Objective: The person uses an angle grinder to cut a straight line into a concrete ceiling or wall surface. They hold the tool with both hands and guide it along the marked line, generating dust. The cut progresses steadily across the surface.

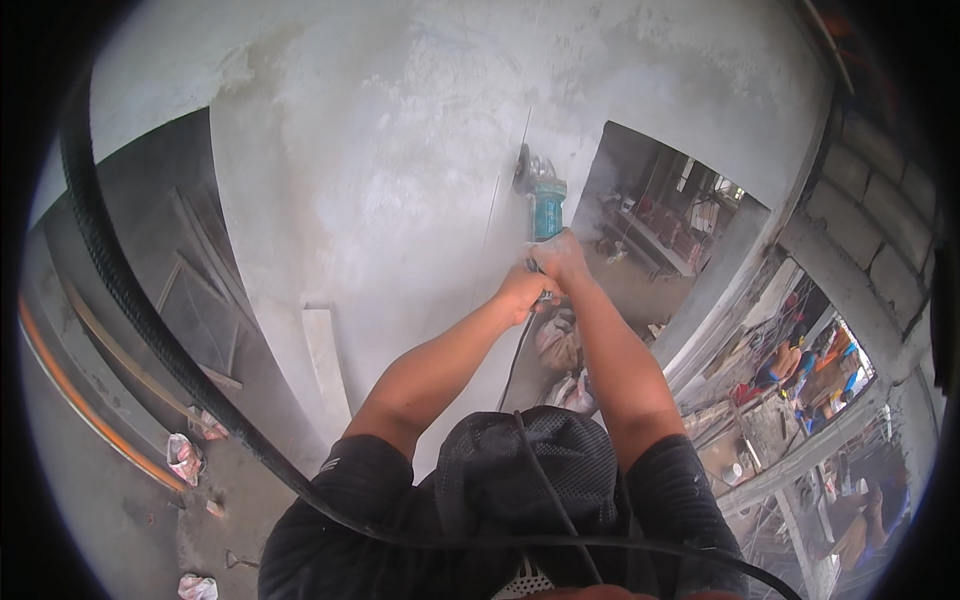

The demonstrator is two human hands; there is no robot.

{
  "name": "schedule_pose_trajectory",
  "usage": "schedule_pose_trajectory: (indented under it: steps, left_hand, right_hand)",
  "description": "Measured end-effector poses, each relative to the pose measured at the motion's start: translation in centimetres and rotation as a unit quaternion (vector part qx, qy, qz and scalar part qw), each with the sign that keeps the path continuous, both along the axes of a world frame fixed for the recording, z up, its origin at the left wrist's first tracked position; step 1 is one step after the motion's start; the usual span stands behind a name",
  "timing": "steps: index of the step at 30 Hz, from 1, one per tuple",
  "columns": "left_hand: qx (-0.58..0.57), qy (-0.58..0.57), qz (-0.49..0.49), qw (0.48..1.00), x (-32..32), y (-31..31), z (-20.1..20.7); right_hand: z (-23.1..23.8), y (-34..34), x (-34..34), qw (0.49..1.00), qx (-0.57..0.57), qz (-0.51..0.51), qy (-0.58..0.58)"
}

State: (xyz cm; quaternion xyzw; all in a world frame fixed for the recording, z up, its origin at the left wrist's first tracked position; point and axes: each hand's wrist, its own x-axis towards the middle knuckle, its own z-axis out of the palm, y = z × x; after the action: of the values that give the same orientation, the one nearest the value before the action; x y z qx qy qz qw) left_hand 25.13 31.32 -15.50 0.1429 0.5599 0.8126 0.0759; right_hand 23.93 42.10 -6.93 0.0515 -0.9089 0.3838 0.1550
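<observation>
A teal angle grinder (547, 208) points up the grey plastered wall (400, 180), its round disc (522, 170) at the surface. The disc lies along a thin straight line (493, 208) that runs nearly vertically in the plaster. My right hand (562, 257) is wrapped round the grinder's body just behind the teal housing. Below it, my left hand (524, 291) closes on the rear end of the tool; part of that grip is hidden. A dark power cord (515, 365) hangs from the grinder toward me. Pale dust hazes the wall near the disc.
Doorways open at the left (185, 240) and right (640, 190) of the wall. A pale board (325, 360) leans at its foot. Sacks (558, 345) lie below my hands. A thick black cable (150, 320) crosses close in front. Concrete blocks (865, 200) and cluttered materials stand at right.
</observation>
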Motion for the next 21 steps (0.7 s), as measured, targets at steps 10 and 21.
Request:
schedule_pose_trajectory:
  steps: [10, 21]
  left_hand:
    - [0.008, -0.038, 0.0, 0.999, 0.4, 0.3, -3.4]
    - [0.003, -0.01, 0.041, 0.999, 3.7, 0.6, -6.6]
  right_hand:
    - [-4.5, 0.6, -0.9, 1.0, -0.016, 0.01, -0.01]
    - [-8.0, 1.0, 2.1, 0.999, -0.017, 0.034, 0.026]
